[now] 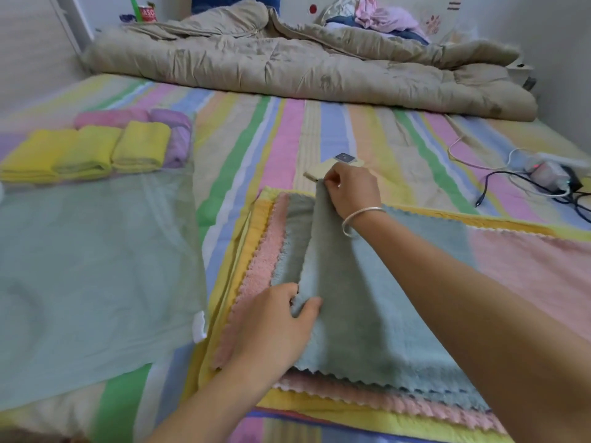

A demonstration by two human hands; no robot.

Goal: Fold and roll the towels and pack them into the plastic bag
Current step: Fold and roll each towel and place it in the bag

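Observation:
A grey-green towel (367, 302) lies on top of a flat stack of pink and yellow towels (256, 270) on the bed. My left hand (275, 324) pinches the towel's near left edge. My right hand (350, 190) pinches its far left corner, and the edge between them is lifted into a fold. A translucent greenish plastic bag (89, 266) lies flat to the left. At its far end sit several rolled towels, yellow ones (92, 151) in front, a pink one (108, 118) and a purple one (179, 135) behind; they appear to be inside the bag.
A phone (335, 166) lies just beyond my right hand. Cables and a charger block (543, 177) lie at the right. A crumpled beige quilt (303, 65) crosses the far end of the striped bed sheet (287, 132). Clothes (383, 14) are piled behind it.

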